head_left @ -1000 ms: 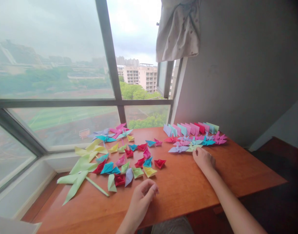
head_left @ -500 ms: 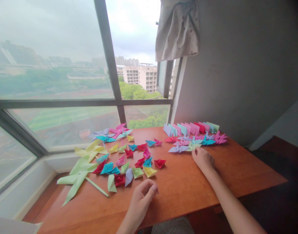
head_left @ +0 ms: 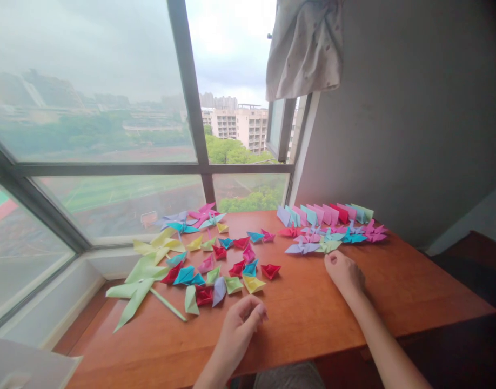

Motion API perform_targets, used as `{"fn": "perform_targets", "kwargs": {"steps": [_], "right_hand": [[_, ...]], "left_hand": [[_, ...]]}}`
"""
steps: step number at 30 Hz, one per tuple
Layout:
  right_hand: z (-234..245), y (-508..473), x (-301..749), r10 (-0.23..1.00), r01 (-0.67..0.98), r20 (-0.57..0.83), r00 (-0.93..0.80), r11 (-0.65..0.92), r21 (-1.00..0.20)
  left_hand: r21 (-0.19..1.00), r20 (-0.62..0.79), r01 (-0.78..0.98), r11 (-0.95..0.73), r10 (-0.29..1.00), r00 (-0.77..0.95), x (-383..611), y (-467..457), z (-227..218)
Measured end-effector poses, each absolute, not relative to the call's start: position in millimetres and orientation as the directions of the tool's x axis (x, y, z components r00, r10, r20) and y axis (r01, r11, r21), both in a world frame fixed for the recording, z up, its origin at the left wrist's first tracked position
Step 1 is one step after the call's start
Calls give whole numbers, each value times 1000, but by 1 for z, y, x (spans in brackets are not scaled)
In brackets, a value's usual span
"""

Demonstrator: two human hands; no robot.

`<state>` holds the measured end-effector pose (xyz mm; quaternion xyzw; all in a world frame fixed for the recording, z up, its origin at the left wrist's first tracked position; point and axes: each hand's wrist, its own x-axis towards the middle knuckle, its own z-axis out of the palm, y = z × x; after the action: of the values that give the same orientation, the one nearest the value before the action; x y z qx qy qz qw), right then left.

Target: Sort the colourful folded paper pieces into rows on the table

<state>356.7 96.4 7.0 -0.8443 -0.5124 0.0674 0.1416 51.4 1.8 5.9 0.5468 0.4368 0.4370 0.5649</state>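
My left hand (head_left: 240,323) rests on the wooden table (head_left: 313,313) near its front edge, fingers curled loosely with nothing in them. It lies just below a scatter of small coloured origami boats (head_left: 232,265). My right hand (head_left: 344,272) rests as a loose fist on the table, just below a row of origami cranes (head_left: 333,237) in pink, blue and green. Behind the cranes stands a line of folded paper pieces (head_left: 324,214).
Large pale green paper pinwheels (head_left: 145,275) lie at the table's left edge, more pink and blue ones (head_left: 191,219) by the window. A wide window (head_left: 110,119) runs along the back, a grey wall (head_left: 414,108) stands on the right, and a cloth (head_left: 305,48) hangs above.
The view has shifted slightly, so everything sits a little further right. My right hand has drawn back a little from the cranes. My left hand stays put.
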Motion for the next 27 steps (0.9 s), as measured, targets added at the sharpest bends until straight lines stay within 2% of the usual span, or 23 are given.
{"fn": "perform_targets", "kwargs": {"steps": [4,7,10,12,16,20,27], "right_hand": [[-4,84,335,938,879,52,344,-301,-371],[-9,79,325,950,893,80,303,-254,-371],[-9,77,324,952,894,90,292,-238,-380],[-10,76,324,956,902,98,276,-223,-371],[-13,77,324,960,918,115,255,-202,-342],[-18,78,323,958,919,126,256,-201,-338],[-18,81,326,958,901,93,272,-220,-375]], "left_hand": [[994,-47,-90,69,973,227,51,7,12],[999,-5,-31,12,979,202,40,17,25],[977,87,181,-111,987,135,15,43,43],[870,185,458,-183,982,41,-7,71,53],[770,217,628,-112,972,-93,-47,141,66],[647,175,762,13,971,-165,-68,204,70],[521,142,848,100,969,-201,-77,262,64]]}}
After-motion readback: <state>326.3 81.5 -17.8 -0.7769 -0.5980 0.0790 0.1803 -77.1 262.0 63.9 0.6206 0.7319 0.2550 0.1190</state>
